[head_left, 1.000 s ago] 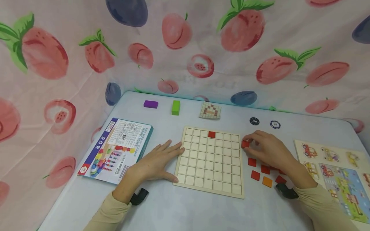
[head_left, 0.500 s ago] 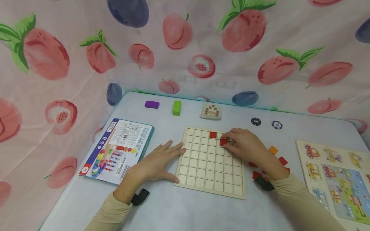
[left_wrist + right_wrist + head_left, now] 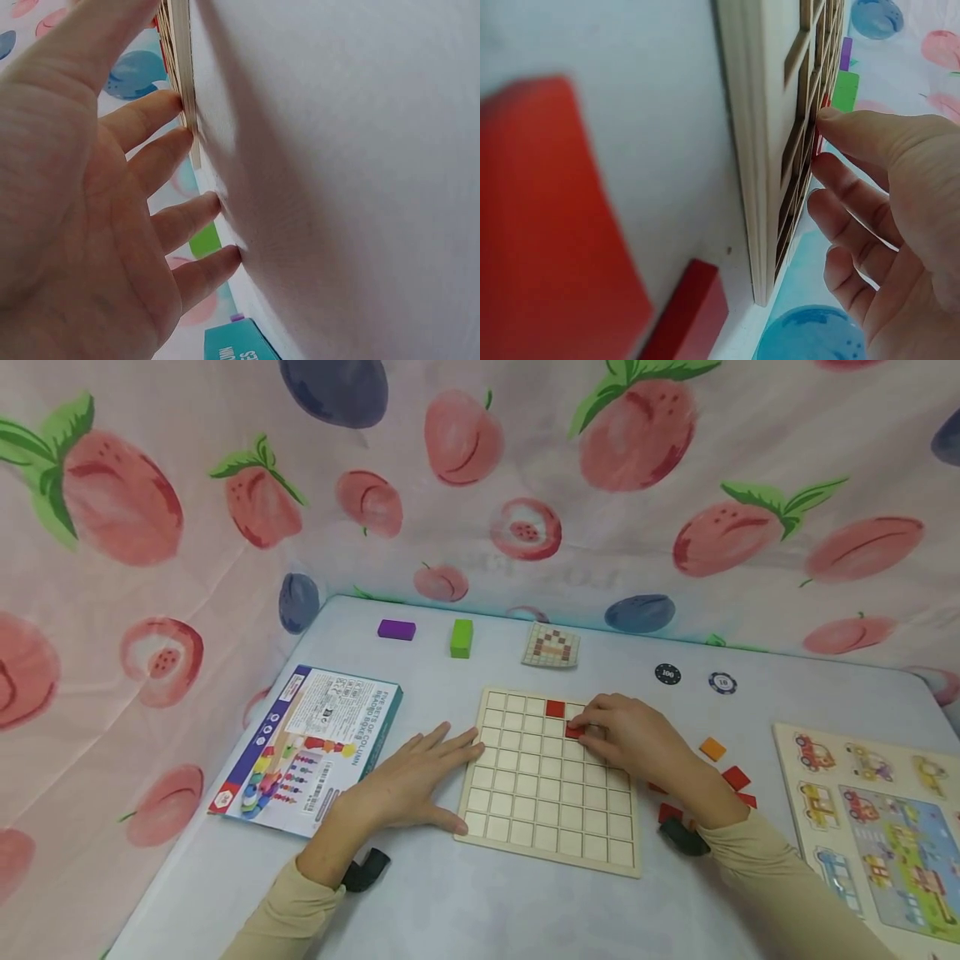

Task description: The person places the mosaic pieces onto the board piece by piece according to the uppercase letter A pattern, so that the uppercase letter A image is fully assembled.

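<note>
A pale wooden grid board [image 3: 540, 789] lies mid-table, with one red tile [image 3: 555, 709] set in its top row. My right hand [image 3: 633, 735] pinches a second red tile [image 3: 573, 732] between thumb and index finger, at a second-row cell diagonally below and right of the first. In the right wrist view, that tile stands at the grid surface, its edge showing between the fingertips. My left hand [image 3: 411, 781] is spread with straight fingers at the board's left edge; its thumb rests by the lower left corner. The left wrist view shows fingertips against the board's side and the table.
Right of the board lie several red tiles [image 3: 736, 777] and an orange tile [image 3: 712, 748], partly behind my right wrist. A boxed set [image 3: 337, 710] sits left, a vehicle puzzle [image 3: 900, 827] right. Behind are purple [image 3: 396, 629] and green [image 3: 462, 638] blocks, a pattern card [image 3: 551, 646] and two chips [image 3: 667, 674].
My right hand has carried the red tile leftward from beside the loose tiles onto the board, then slightly further left into the second row. My left hand has stayed at the board's edge.
</note>
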A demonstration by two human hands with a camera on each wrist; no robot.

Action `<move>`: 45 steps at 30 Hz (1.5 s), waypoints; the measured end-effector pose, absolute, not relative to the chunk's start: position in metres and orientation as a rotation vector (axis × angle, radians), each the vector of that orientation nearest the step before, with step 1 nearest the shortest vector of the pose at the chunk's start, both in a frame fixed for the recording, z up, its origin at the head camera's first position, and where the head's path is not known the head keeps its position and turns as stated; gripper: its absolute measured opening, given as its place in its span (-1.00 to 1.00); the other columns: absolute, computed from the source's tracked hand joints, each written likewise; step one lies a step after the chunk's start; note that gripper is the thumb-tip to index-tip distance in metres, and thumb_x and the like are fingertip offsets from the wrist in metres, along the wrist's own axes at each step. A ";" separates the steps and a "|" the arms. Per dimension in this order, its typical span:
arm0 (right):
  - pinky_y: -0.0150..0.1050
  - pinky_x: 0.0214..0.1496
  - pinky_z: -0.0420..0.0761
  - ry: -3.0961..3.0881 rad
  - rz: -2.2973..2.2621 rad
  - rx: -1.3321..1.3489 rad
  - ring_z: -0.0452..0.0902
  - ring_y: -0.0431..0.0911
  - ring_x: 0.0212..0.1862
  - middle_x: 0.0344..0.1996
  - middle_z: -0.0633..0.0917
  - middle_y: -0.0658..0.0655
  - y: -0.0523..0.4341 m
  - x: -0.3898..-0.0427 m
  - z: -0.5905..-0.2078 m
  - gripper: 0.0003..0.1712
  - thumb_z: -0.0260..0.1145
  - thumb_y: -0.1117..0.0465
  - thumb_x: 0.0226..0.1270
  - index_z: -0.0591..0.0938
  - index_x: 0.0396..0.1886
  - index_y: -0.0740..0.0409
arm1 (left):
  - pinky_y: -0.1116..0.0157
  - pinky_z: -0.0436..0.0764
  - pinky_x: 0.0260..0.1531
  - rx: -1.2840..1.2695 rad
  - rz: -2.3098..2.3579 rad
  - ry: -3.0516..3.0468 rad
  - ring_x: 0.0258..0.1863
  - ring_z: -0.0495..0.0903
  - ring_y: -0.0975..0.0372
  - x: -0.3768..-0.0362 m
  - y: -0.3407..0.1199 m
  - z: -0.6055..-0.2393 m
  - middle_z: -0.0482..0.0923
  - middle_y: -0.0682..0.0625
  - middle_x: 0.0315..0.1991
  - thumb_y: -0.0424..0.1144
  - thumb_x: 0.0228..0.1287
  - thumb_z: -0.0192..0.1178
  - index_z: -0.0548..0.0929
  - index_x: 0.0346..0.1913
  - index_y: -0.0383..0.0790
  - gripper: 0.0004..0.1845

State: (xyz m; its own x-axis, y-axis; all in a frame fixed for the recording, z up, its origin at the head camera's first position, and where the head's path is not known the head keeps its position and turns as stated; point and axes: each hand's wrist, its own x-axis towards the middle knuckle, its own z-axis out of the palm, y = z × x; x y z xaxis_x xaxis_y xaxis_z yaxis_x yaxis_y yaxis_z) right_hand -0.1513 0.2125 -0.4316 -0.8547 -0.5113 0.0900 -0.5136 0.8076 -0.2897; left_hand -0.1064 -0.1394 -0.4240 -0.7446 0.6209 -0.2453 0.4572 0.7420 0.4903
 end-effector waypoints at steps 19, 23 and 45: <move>-0.03 0.01 0.76 -2.989 0.518 0.825 0.71 -0.04 -0.02 -0.07 0.79 -0.02 0.220 -0.147 -0.432 -0.81 0.53 0.15 0.37 0.86 -0.04 -0.10 | -0.28 0.06 0.71 0.838 0.565 2.541 0.78 -0.10 -0.15 -0.106 -0.138 -0.426 0.02 0.06 0.77 0.19 0.06 0.62 0.26 0.69 0.00 0.16; 0.03 0.07 0.74 -3.020 0.501 0.787 0.71 -0.02 0.01 -0.03 0.79 -0.01 0.235 -0.142 -0.425 -0.82 0.50 0.14 0.40 0.84 -0.04 -0.13 | -0.28 0.06 0.71 0.833 0.564 2.541 0.78 -0.11 -0.15 -0.106 -0.138 -0.426 0.01 0.07 0.77 0.19 0.07 0.61 0.25 0.69 0.01 0.16; -0.11 -0.08 0.74 -3.145 0.408 0.652 0.55 -0.19 -0.15 -0.09 0.76 -0.06 0.308 -0.091 -0.424 -0.74 0.60 0.07 0.27 0.82 -0.05 -0.15 | -0.27 0.04 0.71 0.830 0.563 2.542 0.78 -0.13 -0.14 -0.106 -0.138 -0.423 0.01 0.05 0.77 0.17 0.08 0.61 0.25 0.69 -0.01 0.15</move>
